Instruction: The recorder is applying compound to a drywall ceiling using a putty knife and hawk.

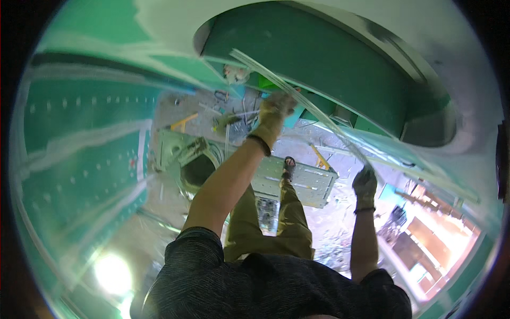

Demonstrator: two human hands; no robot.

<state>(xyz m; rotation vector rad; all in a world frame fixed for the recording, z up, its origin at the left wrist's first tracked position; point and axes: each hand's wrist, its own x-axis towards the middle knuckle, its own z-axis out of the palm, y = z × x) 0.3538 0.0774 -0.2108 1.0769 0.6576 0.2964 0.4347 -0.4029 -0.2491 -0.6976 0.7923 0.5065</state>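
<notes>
A long, thin, pale strip (324, 118) slants across in front of me, from the upper middle down to the right. My gloved right hand (365, 183) is closed round its lower right end. Further up, my gloved left hand (276, 110) is closed at the strip's middle stretch, its fingers slightly blurred. The strip runs just below the edge of a curved recess (313, 58) with dark green panels inside.
I stand on a raised grey-green platform (305, 183) with yellow legs (320, 157). An open bucket (197, 169) stands on it to the left. Tools and debris (234, 119) litter the floor. Green boarded wall (79, 143) rises at left, near a bright lamp (113, 274).
</notes>
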